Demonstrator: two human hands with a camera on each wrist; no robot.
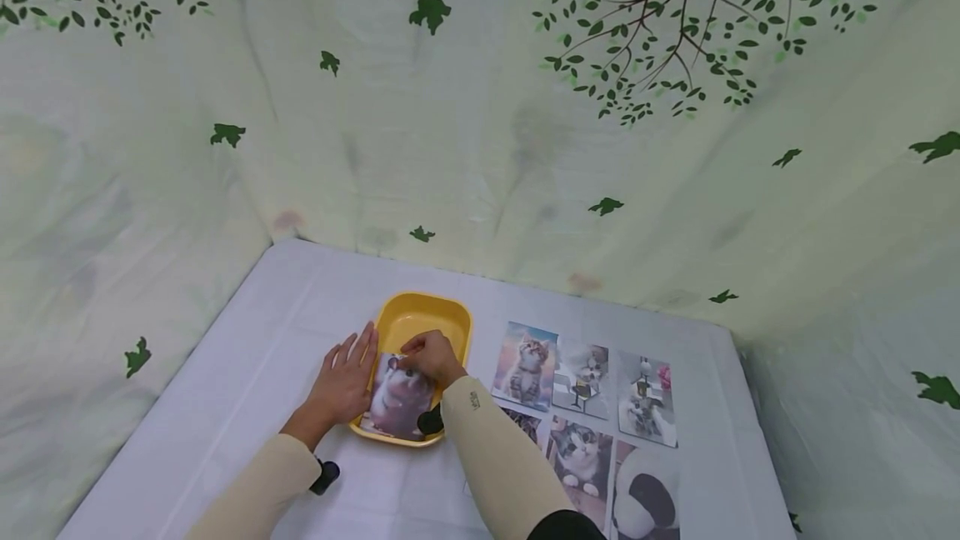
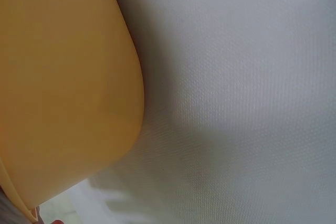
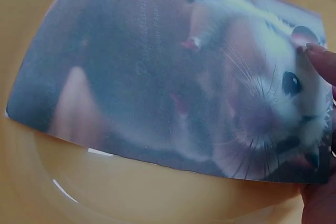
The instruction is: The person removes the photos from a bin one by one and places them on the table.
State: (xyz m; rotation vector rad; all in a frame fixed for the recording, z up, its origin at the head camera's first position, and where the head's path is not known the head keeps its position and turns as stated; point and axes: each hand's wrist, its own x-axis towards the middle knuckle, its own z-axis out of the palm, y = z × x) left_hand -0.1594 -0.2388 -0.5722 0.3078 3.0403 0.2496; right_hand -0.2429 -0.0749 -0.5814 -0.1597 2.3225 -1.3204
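Observation:
A photo card of a hamster lies over the near half of a yellow tray. My right hand pinches the card by its far edge. In the right wrist view the thumb presses on the picture beside the hamster's ear, and the card bows slightly above the tray's floor. My left hand rests along the tray's left rim with its fingers straight. The left wrist view has the tray's outer wall on the left, with most of that hand outside the view.
Right of the tray, several photo cards lie in two rows: a kitten card, two greyish cards beside it, and a cat card and panda card nearer. My right forearm partly covers one. A leaf-print sheet hangs behind the white table.

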